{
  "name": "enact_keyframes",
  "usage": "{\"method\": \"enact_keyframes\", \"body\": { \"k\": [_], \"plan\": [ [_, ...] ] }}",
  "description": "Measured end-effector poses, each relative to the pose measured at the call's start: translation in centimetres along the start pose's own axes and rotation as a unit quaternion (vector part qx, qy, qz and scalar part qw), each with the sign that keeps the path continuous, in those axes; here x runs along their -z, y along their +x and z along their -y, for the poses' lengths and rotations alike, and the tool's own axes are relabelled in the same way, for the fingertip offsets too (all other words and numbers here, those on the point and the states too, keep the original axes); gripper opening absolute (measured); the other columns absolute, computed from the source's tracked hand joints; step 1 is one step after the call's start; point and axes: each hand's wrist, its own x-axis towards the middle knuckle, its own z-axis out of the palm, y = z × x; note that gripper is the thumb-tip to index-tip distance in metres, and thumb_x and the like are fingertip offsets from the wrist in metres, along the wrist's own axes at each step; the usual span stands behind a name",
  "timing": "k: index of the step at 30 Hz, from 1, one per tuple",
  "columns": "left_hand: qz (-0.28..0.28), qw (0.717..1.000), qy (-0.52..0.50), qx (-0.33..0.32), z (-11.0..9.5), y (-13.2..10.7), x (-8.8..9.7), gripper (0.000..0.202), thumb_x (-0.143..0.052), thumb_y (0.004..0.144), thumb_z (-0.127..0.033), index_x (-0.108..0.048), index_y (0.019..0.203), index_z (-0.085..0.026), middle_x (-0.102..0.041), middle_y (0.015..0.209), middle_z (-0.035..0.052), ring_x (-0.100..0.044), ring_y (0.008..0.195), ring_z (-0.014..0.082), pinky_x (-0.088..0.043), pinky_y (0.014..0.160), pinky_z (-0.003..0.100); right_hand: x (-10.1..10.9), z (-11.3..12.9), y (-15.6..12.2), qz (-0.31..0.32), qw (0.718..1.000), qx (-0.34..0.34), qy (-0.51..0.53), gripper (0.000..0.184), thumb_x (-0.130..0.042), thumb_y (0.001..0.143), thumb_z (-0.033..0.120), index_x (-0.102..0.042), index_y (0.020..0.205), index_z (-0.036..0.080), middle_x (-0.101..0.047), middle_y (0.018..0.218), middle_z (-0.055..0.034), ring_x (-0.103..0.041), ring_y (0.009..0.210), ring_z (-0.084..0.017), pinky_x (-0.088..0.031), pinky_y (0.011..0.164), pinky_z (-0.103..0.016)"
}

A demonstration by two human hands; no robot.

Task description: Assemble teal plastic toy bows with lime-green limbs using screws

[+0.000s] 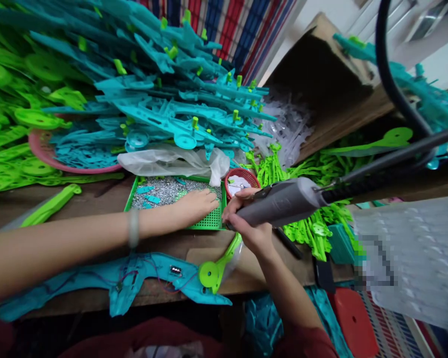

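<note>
My left hand reaches into a green plastic tray of small silver screws. Its fingers are bent down and close together, and their tips are hidden, so what they hold cannot be made out. My right hand grips a grey electric screwdriver, whose cable end points up to the right; its bit is hidden. In front of both hands, a long turquoise plastic half-shell with thin wires and a metal spring lies on the bench. A lime green plastic part with a round disc rests on its right end.
Turquoise shells are heaped at the back, beside lime green parts and a pink basin. A red basket holds white pieces. More green parts and a dark phone-like slab lie right. A black cable hangs overhead.
</note>
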Motion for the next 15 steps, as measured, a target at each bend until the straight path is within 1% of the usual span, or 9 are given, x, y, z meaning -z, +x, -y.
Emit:
{"method": "enact_keyframes", "body": {
  "k": [2, 4, 6, 8, 10, 12, 13, 14, 15],
  "plan": [
    [0.003, 1.0, -0.007, 0.0, 0.0, -2.4, 1.2, 0.017, -0.053, 0.091, -0.009, -0.069, 0.095, -0.015, -0.069, 0.104, 0.0113, -0.064, 0.101, 0.0242, -0.051, 0.086, 0.035, 0.0, 0.3, -0.2, -0.002, 1.0, 0.006, 0.009, 0.037, -0.072, 0.089, 0.028, -0.049, 0.118, 0.032, -0.061, 0.083, 0.0048, -0.061, 0.076, -0.015, -0.051, 0.076, -0.033],
    [-0.033, 0.996, -0.085, -0.004, -0.2, -4.2, 2.8, 0.027, -0.057, 0.091, -0.015, -0.064, 0.116, -0.013, -0.064, 0.125, 0.0159, -0.061, 0.117, 0.0276, -0.051, 0.096, 0.039, -0.1, 0.6, 0.2, 0.005, 1.0, 0.01, -0.003, 0.036, -0.073, 0.088, 0.032, -0.051, 0.117, 0.031, -0.062, 0.089, 0.0029, -0.062, 0.083, -0.016, -0.052, 0.081, -0.033],
    [-0.074, 0.967, -0.241, -0.029, -0.5, -4.9, 4.3, 0.054, -0.062, 0.092, -0.028, -0.048, 0.142, -0.017, -0.054, 0.145, 0.0154, -0.056, 0.129, 0.0278, -0.049, 0.103, 0.04, -0.2, 0.6, 1.0, 0.038, 0.998, 0.009, -0.043, 0.044, -0.076, 0.084, 0.044, -0.052, 0.118, 0.028, -0.062, 0.099, -0.0013, -0.062, 0.096, -0.019, -0.053, 0.09, -0.037],
    [-0.095, 0.922, -0.373, -0.04, -0.8, -5.2, 5.8, 0.068, -0.063, 0.092, -0.042, -0.037, 0.15, -0.022, -0.054, 0.146, 0.0119, -0.059, 0.126, 0.0257, -0.051, 0.101, 0.037, 0.1, 0.5, 2.0, 0.085, 0.992, 0.022, -0.085, 0.057, -0.075, 0.081, 0.058, -0.052, 0.122, 0.026, -0.061, 0.111, -0.0064, -0.06, 0.111, -0.025, -0.051, 0.1, -0.044],
    [-0.129, 0.912, -0.389, -0.005, -0.5, -5.5, 7.0, 0.06, -0.063, 0.092, -0.05, -0.048, 0.142, -0.022, -0.064, 0.135, 0.0091, -0.064, 0.116, 0.0255, -0.052, 0.096, 0.037, 0.7, 0.1, 3.0, 0.087, 0.988, 0.056, -0.115, 0.055, -0.065, 0.087, 0.061, -0.051, 0.125, 0.025, -0.058, 0.119, -0.0091, -0.057, 0.116, -0.026, -0.051, 0.099, -0.046],
    [-0.175, 0.927, -0.33, 0.043, 0.2, -6.3, 8.2, 0.05, -0.062, 0.091, -0.054, -0.061, 0.127, -0.021, -0.07, 0.121, 0.0071, -0.066, 0.108, 0.0261, -0.051, 0.093, 0.037, 1.3, -0.6, 3.8, 0.07, 0.978, 0.091, -0.172, 0.031, -0.055, 0.097, 0.048, -0.054, 0.117, 0.024, -0.059, 0.112, -0.0081, -0.058, 0.105, -0.022, -0.052, 0.092, -0.041],
    [-0.195, 0.932, -0.297, 0.064, 0.7, -6.8, 8.7, 0.047, -0.061, 0.091, -0.056, -0.064, 0.122, -0.02, -0.072, 0.117, 0.0064, -0.066, 0.105, 0.0261, -0.05, 0.091, 0.036, 1.3, -1.1, 4.1, 0.088, 0.967, 0.105, -0.214, 0.019, -0.052, 0.1, 0.038, -0.056, 0.109, 0.022, -0.059, 0.104, -0.0066, -0.059, 0.097, -0.02, -0.051, 0.086, -0.038],
    [-0.211, 0.934, -0.275, 0.084, 1.3, -7.5, 9.2, 0.046, -0.06, 0.091, -0.057, -0.066, 0.118, -0.02, -0.073, 0.113, 0.0059, -0.066, 0.102, 0.0258, -0.05, 0.088, 0.036, 1.1, -1.7, 4.3, 0.137, 0.948, 0.113, -0.263, 0.01, -0.05, 0.1, 0.029, -0.057, 0.102, 0.021, -0.059, 0.097, -0.0052, -0.058, 0.09, -0.019, -0.05, 0.082, -0.034],
    [-0.223, 0.933, -0.265, 0.104, 1.8, -8.1, 9.6, 0.046, -0.059, 0.091, -0.057, -0.067, 0.115, -0.019, -0.073, 0.109, 0.0056, -0.066, 0.099, 0.0252, -0.05, 0.085, 0.035, 0.6, -2.4, 4.5, 0.208, 0.918, 0.121, -0.316, 0.007, -0.051, 0.098, 0.023, -0.057, 0.097, 0.02, -0.058, 0.093, -0.0046, -0.057, 0.086, -0.018, -0.048, 0.078, -0.032]
  ]
}}
